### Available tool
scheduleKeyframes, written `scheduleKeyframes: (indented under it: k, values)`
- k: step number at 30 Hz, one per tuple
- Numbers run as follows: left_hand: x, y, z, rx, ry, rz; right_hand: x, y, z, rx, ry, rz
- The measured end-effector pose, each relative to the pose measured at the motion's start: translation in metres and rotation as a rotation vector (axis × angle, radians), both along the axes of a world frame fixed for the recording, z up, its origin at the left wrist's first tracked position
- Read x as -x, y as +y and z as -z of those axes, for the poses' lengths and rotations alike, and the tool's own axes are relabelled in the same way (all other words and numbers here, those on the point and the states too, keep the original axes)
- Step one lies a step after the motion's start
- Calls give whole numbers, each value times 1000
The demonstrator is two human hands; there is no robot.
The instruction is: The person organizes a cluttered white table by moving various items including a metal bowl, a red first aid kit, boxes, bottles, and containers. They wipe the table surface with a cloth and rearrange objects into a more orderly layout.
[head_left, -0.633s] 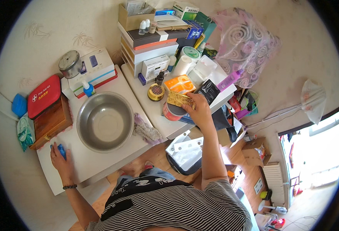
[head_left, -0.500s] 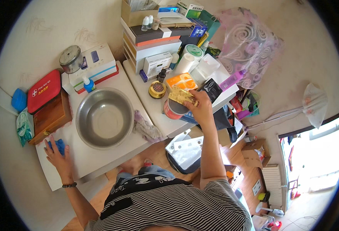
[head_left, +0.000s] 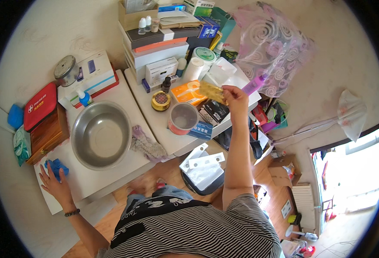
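My right hand (head_left: 237, 101) is raised over the right tabletop, its fingers pinching a shiny gold packet (head_left: 212, 91) by one end; the packet is slightly blurred. Below and left of it stands a round, clear-walled tub (head_left: 183, 118) with a reddish lower band. Partly under the packet lie an orange box (head_left: 186, 92) and a black box (head_left: 215, 112). My left hand (head_left: 58, 190) rests on the left tabletop, fingers spread, holding nothing. At its fingertips sits a crumpled blue cloth or plastic piece (head_left: 57, 167).
A steel basin (head_left: 101, 160) and a fuzzy grey-pink cloth (head_left: 148, 144) occupy the left tabletop. Beyond them are a red first-aid pouch (head_left: 41, 106) on a wooden box (head_left: 49, 135). A gold round jar (head_left: 160, 100), a small dark bottle (head_left: 166, 84) and stacked boxes crowd the right side.
My right hand has lifted away from the tub toward the right, carrying the gold packet, so the tub's opening now shows. My left hand stays spread beside the blue piece. The view has shifted slightly.
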State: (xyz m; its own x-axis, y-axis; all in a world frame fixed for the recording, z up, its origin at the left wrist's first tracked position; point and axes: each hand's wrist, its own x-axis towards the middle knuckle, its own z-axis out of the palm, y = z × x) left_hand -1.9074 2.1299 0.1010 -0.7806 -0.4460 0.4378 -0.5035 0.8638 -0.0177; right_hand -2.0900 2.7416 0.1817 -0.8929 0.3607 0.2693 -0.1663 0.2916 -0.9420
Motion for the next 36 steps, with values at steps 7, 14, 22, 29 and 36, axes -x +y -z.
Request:
scheduleKeyframes:
  k: [7,14,22,29,36]
  values:
    - [-13,13,-10,26,135,88,12,77,37,-62,-29,170]
    - [14,70,-47,-114,258,374,48,-4,27,-343,10,-84]
    - [14,76,-55,-228,267,402,-22,40,-6,-926,-34,-225]
    - [34,75,-62,-502,320,476,-53,4,30,-681,-229,67]
    - [49,82,-70,-451,315,557,-27,-25,65,-898,-151,302]
